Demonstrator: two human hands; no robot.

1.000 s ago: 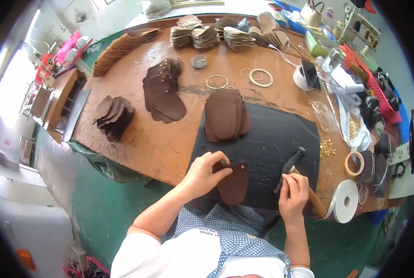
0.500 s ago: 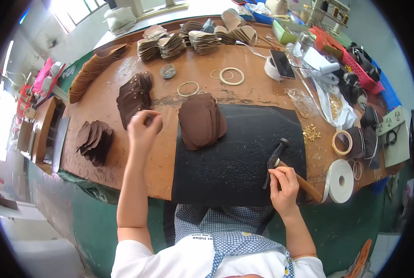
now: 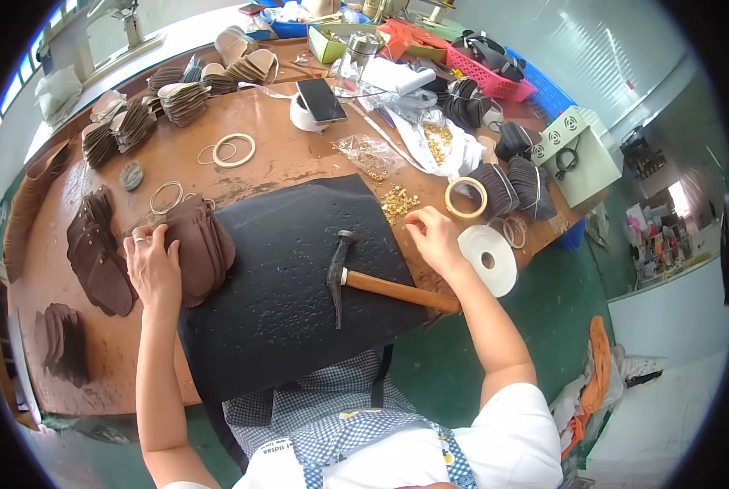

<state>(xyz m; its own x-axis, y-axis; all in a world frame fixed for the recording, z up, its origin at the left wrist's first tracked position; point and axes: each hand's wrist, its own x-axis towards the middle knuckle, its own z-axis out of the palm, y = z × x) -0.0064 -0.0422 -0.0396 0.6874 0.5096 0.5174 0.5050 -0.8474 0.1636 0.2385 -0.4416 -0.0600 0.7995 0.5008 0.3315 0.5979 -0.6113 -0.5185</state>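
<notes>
Evidently, the left hand [image 3: 154, 269] rested palm-down on the stack of brown, sole-shaped leather pieces [image 3: 203, 248], which lay at the left edge of the black perforated rubber mat [image 3: 283, 277] on the brown wooden table [image 3: 291, 155]. Its fingers were spread apart and flat on the top piece, not closed around anything. The pieces looked thin, light and flexible; a single one would probably lift best by pinching its free edge, as the stack could slide or fan out. The right hand [image 3: 436, 238] reached forward with the forearm extended over the mat's right edge. Its fingertips were drawn together at the small pile of gold-coloured metal rivets [image 3: 400, 200]; whether one was pinched could not be told. The wooden-handled hammer [image 3: 372, 281] lay unheld on the mat, between the hands.
</notes>
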